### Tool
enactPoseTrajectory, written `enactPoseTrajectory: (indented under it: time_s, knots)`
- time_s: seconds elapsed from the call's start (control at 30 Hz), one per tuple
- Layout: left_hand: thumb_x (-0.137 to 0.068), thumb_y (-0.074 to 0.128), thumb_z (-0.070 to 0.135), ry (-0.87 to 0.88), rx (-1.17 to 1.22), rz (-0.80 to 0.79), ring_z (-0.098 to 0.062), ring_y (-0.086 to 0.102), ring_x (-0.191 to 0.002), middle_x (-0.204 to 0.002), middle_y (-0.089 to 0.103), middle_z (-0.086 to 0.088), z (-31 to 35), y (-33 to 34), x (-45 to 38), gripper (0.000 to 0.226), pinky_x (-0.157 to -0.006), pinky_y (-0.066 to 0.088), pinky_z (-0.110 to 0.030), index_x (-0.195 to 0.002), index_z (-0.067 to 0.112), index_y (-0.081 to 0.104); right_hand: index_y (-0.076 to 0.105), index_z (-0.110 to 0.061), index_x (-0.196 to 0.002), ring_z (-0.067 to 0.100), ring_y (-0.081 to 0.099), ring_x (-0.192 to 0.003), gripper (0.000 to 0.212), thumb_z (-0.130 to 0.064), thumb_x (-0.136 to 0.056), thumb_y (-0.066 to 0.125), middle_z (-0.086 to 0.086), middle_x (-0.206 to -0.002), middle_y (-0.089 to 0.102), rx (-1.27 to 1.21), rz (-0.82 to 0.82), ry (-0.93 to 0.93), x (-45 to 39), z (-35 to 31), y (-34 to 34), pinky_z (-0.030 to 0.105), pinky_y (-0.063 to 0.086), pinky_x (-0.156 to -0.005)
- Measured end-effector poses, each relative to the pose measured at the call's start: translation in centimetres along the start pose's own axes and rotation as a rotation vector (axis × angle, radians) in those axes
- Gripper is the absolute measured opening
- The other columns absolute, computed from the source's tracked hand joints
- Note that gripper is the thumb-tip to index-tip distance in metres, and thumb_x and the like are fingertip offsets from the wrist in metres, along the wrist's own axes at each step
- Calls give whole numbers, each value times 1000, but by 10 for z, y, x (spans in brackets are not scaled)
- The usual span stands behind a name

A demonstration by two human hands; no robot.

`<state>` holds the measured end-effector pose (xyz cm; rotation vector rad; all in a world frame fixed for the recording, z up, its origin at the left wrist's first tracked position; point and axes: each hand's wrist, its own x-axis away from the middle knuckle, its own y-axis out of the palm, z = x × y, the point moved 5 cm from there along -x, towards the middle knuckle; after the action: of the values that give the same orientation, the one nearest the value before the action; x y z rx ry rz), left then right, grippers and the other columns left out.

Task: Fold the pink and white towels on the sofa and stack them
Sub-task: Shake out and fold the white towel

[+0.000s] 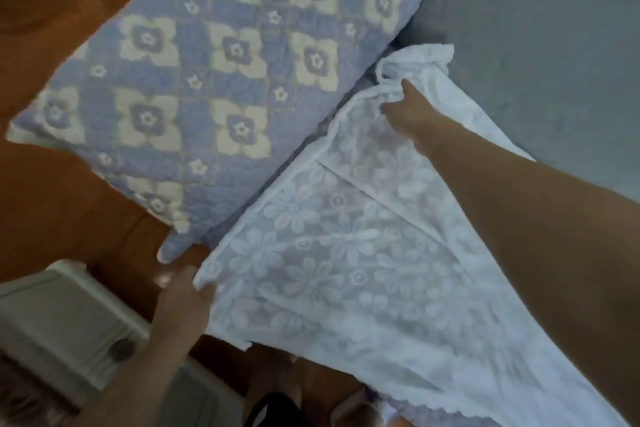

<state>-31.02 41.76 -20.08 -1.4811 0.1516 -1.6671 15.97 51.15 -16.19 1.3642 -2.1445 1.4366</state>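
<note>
A white towel [346,253] with a raised flower pattern lies spread over the sofa seat, one layer folded over another. My left hand [183,302] pinches its near left corner at the seat's edge. My right hand [407,107] reaches across and grips the bunched far corner near the sofa's grey back. No pink towel shows in this view.
A blue-and-cream quilted flower cover [214,73] lies on the sofa seat to the left of the towel. The grey sofa back [536,28] fills the upper right. A white cabinet [69,322] stands at the lower left on the orange-brown floor [52,28].
</note>
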Motion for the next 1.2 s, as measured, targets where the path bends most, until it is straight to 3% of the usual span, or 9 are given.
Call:
enactPoseTrajectory:
  time_s: [0.13, 0.27, 0.4, 0.53, 0.73, 0.87, 1.0, 1.13, 1.2]
  knots:
    - [-101, 47, 21, 18, -85, 151, -41, 62, -96, -105, 65, -22, -21, -8, -7, 23, -82, 48, -43, -109, 5, 62, 11, -23, -160, 34, 22, -149, 70, -33, -101, 48, 12, -165, 10, 568, -85, -50, 19, 54, 27, 41, 28, -118]
    - [-101, 43, 13, -174, -54, 217, -48, 59, -109, -118, 61, -32, -28, -22, -11, 33, -84, 47, -41, -122, -8, 57, 22, -24, -156, 34, 17, -149, 60, -30, -101, 43, 10, -164, 15, 730, -68, -23, 43, 87, 11, 46, 29, -118]
    - [-99, 47, 20, -156, -161, 253, -48, 47, -117, -128, 50, -34, -4, -13, 2, 37, -100, 40, -51, -127, -4, 49, 32, -15, -152, 36, 27, -140, 58, -13, -96, 46, 15, -159, 23, 612, 176, -1, 78, 105, -22, 45, 33, -111]
    - [-89, 53, 14, 235, -254, 251, -41, 49, -104, -115, 54, -27, 51, 32, 40, 31, -89, 43, -48, -116, 0, 57, 37, -16, -150, 35, 35, -137, 56, -11, -96, 49, 13, -157, 27, 400, 177, 46, 125, 151, -26, 41, 36, -108]
    - [-101, 45, 21, 679, -524, -306, -15, 54, -112, -122, 54, 2, 119, 153, 137, 33, -95, 48, -32, -133, 22, 54, 34, -17, -150, 25, 43, -134, 56, -13, -97, 52, 6, -152, 32, 39, 302, 236, 274, 279, -40, 37, 40, -108]
    - [-104, 40, 25, 740, -770, -533, -12, 58, -109, -125, 60, 5, 131, 228, 209, 32, -91, 47, -29, -132, 23, 55, 30, -20, -152, 25, 49, -127, 56, -16, -99, 49, 4, -154, 30, -91, 345, 532, 404, 421, -58, 38, 48, -98]
    - [-102, 40, 26, 721, -939, -559, -13, 59, -97, -118, 62, 4, 124, 304, 279, 25, -82, 47, -30, -121, 28, 56, 38, -15, -147, 30, 55, -102, 53, -11, -96, 52, 16, -146, 37, -233, 356, 918, 531, 589, -71, 40, 49, -82]
    - [-101, 41, 23, 648, -917, -529, -19, 61, -94, -104, 65, -1, 89, 381, 346, 20, -79, 46, -33, -98, 25, 60, 46, -4, -139, 36, 54, -117, 40, -17, -101, 44, 22, -137, 50, -334, 238, 1076, 610, 729, -82, 46, 46, -103]
    - [-101, 46, 21, 547, -815, -493, -25, 66, -91, -100, 69, -7, 62, 422, 377, 21, -84, 50, -37, -94, 19, 66, 44, -5, -144, 32, 56, -111, 48, -19, -97, 46, 19, -136, 52, -426, 223, 1132, 643, 786, -87, 42, 51, -95]
